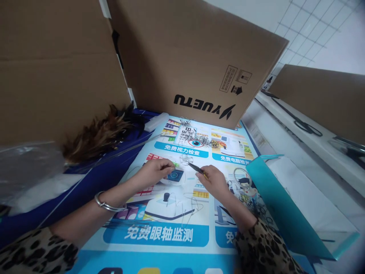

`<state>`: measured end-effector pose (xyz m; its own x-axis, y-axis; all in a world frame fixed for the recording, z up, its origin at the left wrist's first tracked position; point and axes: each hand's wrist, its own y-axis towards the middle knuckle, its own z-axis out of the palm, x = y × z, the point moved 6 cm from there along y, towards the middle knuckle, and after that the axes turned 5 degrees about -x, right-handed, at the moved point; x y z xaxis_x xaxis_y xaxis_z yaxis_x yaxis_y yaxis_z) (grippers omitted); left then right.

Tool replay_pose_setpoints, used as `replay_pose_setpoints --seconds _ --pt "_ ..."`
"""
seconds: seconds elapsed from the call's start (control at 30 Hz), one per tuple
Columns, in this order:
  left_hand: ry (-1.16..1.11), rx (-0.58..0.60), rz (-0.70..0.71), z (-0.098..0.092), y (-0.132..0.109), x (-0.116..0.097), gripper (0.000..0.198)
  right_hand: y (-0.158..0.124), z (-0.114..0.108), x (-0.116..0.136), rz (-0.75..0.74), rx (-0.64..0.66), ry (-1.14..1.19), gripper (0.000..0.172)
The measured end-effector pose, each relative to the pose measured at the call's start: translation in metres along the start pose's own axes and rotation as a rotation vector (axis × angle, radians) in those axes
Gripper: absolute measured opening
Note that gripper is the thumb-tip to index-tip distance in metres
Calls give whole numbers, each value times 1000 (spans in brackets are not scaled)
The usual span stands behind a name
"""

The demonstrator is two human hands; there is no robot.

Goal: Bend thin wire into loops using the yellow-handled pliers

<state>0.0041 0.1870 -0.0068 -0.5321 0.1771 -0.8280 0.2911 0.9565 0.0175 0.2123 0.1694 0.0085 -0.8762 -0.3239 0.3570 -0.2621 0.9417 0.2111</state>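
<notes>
My right hand [214, 182] is closed around small pliers [196, 167] with dark, pointed jaws and a bit of yellow at the grip. The jaws aim left, toward my left hand [156, 172]. Thumb and fingertips of that hand are pinched together; whatever is between them is too fine to make out. Just beyond the plier tip lies a small tangle of silvery wire [186, 160]. Nearer to me, thin bent wires [188, 209] are spread over the printed poster sheet [182, 249], below both hands.
Behind stand a large cardboard box [182, 64] and small heaps of wire pieces [201, 140]. At right are wire rings [242, 177] and a teal open box [281, 205]. Brown feathers [97, 133] and a clear plastic bag [31, 171] lie at left.
</notes>
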Motion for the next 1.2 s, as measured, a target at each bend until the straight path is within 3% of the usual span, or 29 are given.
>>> replay_pose_setpoints --seconds 0.1,0.2,0.4,0.6,0.87,0.97,1.07,1.2 --pt "5 6 42 4 -5 -11 24 -4 0 11 53 60 328 27" --pt "18 28 83 10 -11 -23 23 -10 4 24 77 137 507 26" --pt "5 69 112 12 -22 -36 20 -14 8 35 9 138 458 16" --pt "-60 139 151 11 -23 -36 18 -9 13 31 53 144 485 15" --pt "70 190 328 7 -25 -47 19 -12 14 35 77 180 585 17" --pt "182 242 376 -4 -29 -58 20 -11 11 31 93 122 616 17" --pt "283 209 386 -28 -37 -67 22 -9 9 21 128 44 649 17" --pt "387 250 316 -54 -64 -58 23 -6 12 8 171 -23 702 18"
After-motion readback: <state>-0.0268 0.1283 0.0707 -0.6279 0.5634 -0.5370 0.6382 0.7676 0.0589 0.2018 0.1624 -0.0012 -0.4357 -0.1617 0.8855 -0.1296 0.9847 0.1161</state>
